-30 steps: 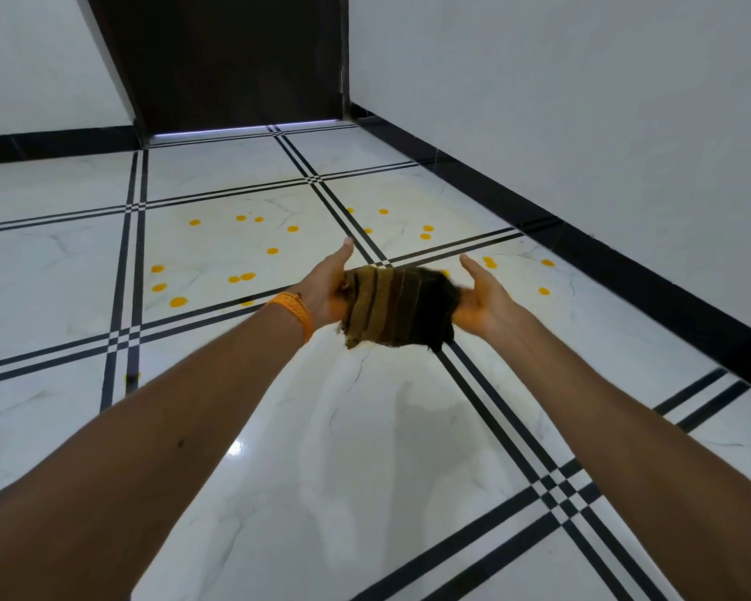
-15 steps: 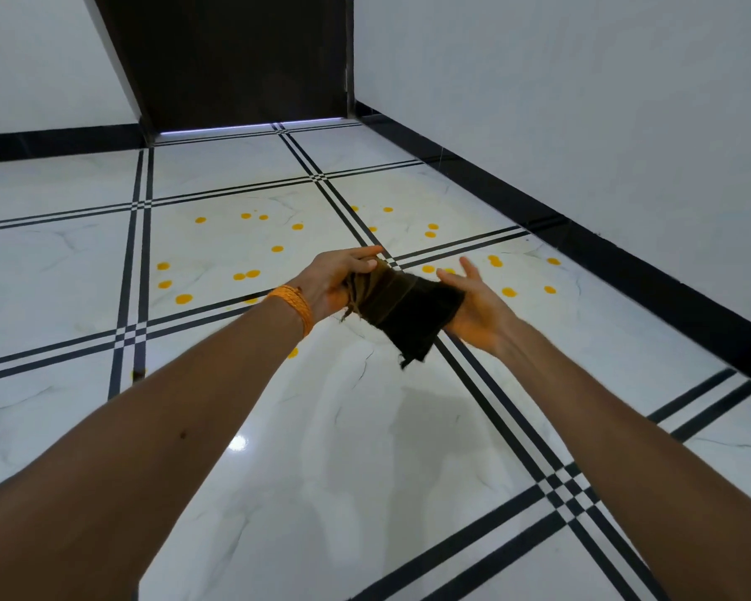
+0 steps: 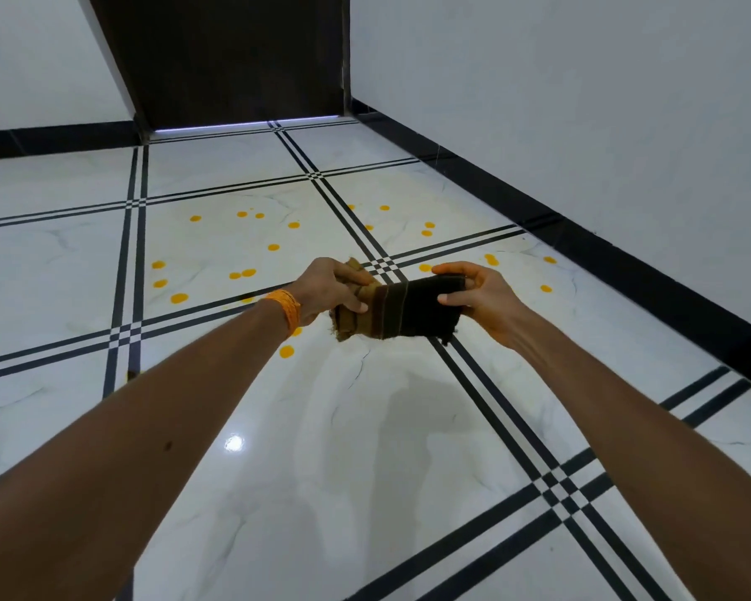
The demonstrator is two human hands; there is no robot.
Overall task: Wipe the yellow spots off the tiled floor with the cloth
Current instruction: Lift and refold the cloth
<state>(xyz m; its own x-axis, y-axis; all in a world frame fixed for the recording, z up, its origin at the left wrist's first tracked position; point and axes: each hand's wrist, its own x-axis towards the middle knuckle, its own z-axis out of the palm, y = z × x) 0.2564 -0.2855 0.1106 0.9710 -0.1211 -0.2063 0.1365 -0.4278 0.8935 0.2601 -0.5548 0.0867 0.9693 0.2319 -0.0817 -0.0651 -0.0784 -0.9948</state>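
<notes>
The cloth [image 3: 402, 310], judged light, soft and limp, is gripped at its 2 ends by the left hand [image 3: 330, 288] and right hand [image 3: 484, 297]; bunching into a pad is advised.

Cloth [image 3: 408, 310] end deep inside the left hand [image 3: 328, 288] grip — yellow spot [image 3: 296, 332] half behind the wristband [image 3: 286, 309]

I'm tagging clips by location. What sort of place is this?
Likely an indoor room or hallway, perhaps in a home: glossy white tiled floor with black lines, plain white wall with black skirting, and a dark door at the far end.
</notes>
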